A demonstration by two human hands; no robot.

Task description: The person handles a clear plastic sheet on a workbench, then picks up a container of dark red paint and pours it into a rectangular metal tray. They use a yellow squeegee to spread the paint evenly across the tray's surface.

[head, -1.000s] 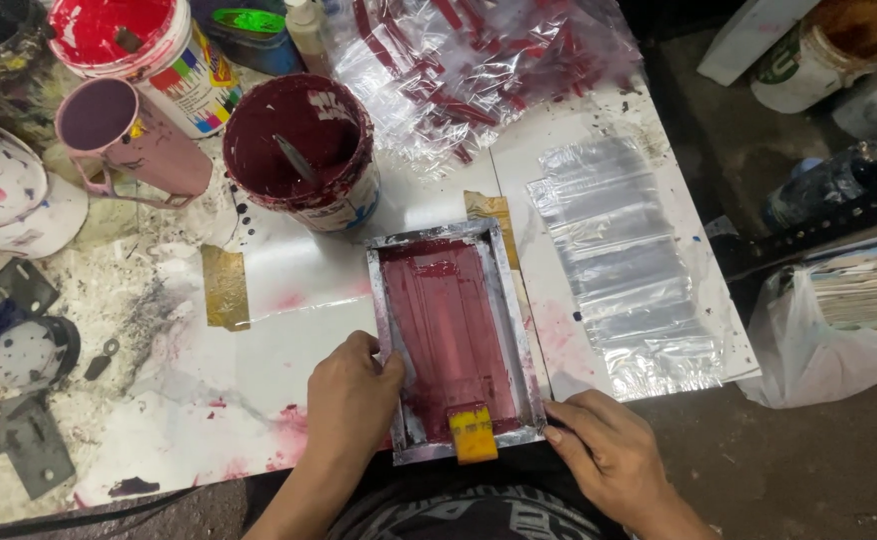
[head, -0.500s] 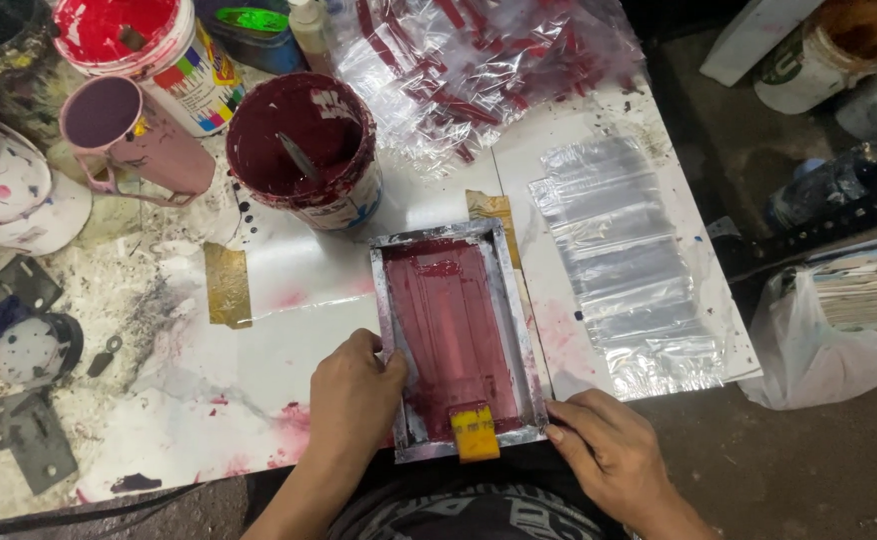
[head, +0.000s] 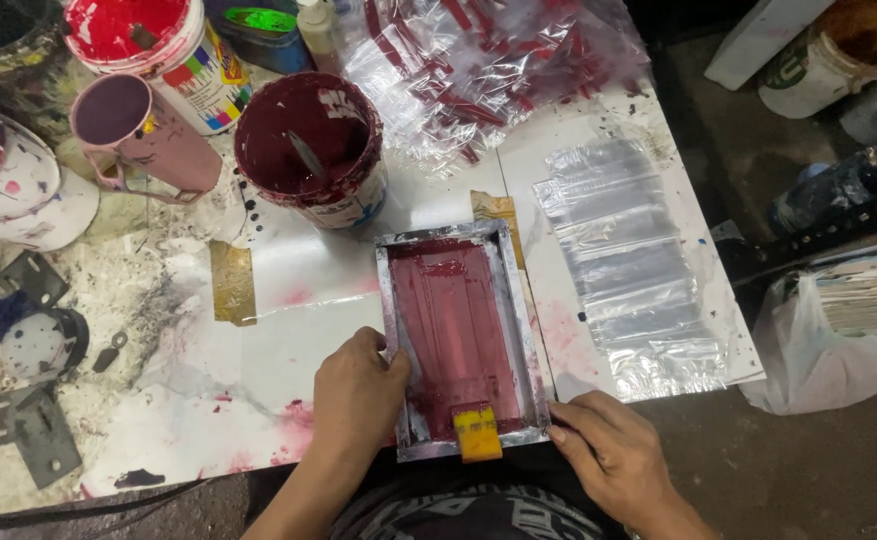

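A small metal-framed printing screen (head: 516, 300) coated in dark red ink lies flat on the white table. A yellow squeegee (head: 477, 432) rests at its near edge. My left hand (head: 357, 396) presses down on the frame's left side, fingers closed over the rim. My right hand (head: 604, 452) lies at the frame's near right corner, fingertips touching it. A row of clear plastic sleeves (head: 631, 270) lies spread to the right of the screen.
A bucket of dark red ink (head: 311, 150) with a stirring tool stands behind the screen. A pink mug (head: 137, 134), a red paint tub (head: 169, 50) and other pots crowd the back left. A heap of printed plastic bags (head: 479, 70) lies at the back. Metal hinges (head: 29, 420) lie at left.
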